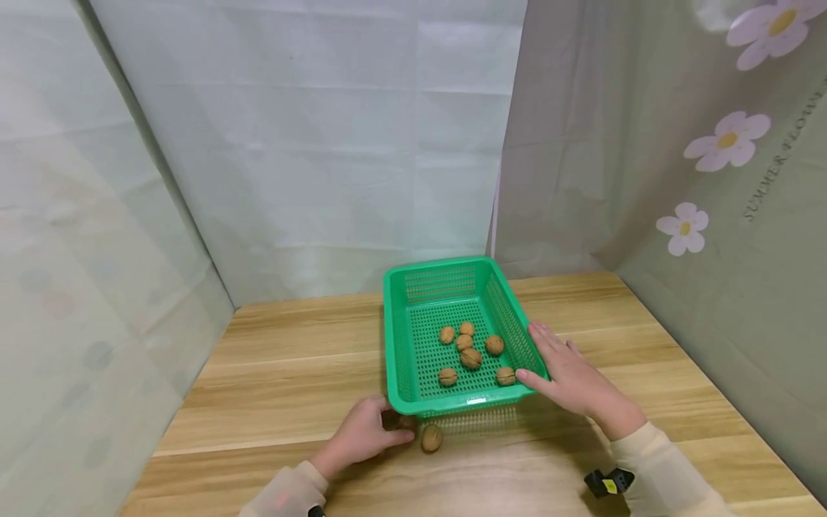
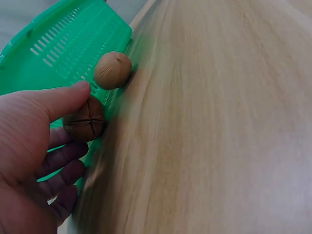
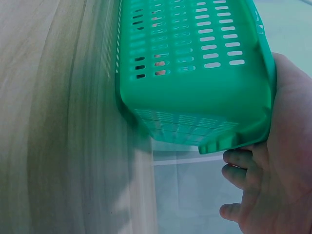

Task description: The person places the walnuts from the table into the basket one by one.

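Note:
A green plastic basket (image 1: 399, 337) stands on the wooden table with several walnuts inside, among them a larger walnut (image 1: 471, 358). By its near left corner my left hand (image 1: 365, 434) holds a brown walnut (image 2: 85, 120) between thumb and fingers, low at the basket's outer wall. Just right of those fingertips, a second walnut (image 1: 431, 438) lies on the table against the basket's front. My right hand (image 1: 575, 377) rests at the near right corner, its thumb over the rim and its fairly straight fingers along the outer side.
The wooden table (image 1: 291, 373) extends to both sides of the basket. Pale cloth (image 1: 323, 143) hangs behind the table, and a flower-printed cloth (image 1: 730, 287) hangs on the right. A small black device (image 1: 609, 482) is by the right sleeve.

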Action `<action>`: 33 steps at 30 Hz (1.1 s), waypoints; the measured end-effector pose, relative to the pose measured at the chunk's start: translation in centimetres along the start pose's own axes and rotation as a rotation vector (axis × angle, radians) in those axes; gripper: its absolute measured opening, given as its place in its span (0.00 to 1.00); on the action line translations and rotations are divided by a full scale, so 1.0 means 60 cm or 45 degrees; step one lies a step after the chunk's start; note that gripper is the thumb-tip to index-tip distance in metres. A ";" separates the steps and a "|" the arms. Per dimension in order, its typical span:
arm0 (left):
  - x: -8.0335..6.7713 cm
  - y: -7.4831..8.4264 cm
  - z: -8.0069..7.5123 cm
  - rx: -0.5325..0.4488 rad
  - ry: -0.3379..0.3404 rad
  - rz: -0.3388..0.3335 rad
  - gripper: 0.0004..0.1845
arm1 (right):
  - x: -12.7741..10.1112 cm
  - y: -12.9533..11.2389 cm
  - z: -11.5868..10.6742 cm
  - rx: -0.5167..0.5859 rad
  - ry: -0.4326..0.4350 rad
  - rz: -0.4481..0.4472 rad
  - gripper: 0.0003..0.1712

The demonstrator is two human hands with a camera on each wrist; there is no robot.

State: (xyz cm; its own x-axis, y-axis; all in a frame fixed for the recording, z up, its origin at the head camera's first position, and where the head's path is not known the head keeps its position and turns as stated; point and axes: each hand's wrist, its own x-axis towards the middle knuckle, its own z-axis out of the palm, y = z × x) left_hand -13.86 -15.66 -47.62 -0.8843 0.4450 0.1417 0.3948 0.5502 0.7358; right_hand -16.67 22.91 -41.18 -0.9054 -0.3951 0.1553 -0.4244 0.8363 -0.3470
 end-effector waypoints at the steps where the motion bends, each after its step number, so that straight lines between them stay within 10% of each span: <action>1: 0.001 0.000 0.001 0.005 -0.002 0.004 0.22 | 0.000 0.000 0.000 0.004 -0.001 0.001 0.52; 33: -0.012 0.004 -0.015 -0.004 0.030 0.062 0.13 | 0.000 0.004 0.005 0.041 -0.006 0.008 0.52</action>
State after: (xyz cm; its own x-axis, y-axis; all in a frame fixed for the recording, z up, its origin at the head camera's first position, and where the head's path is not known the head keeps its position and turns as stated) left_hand -13.37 -16.46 -46.94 -0.8698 0.4542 0.1926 0.4364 0.5263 0.7297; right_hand -16.78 22.99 -41.51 -0.9081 -0.3914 0.1487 -0.4179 0.8263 -0.3777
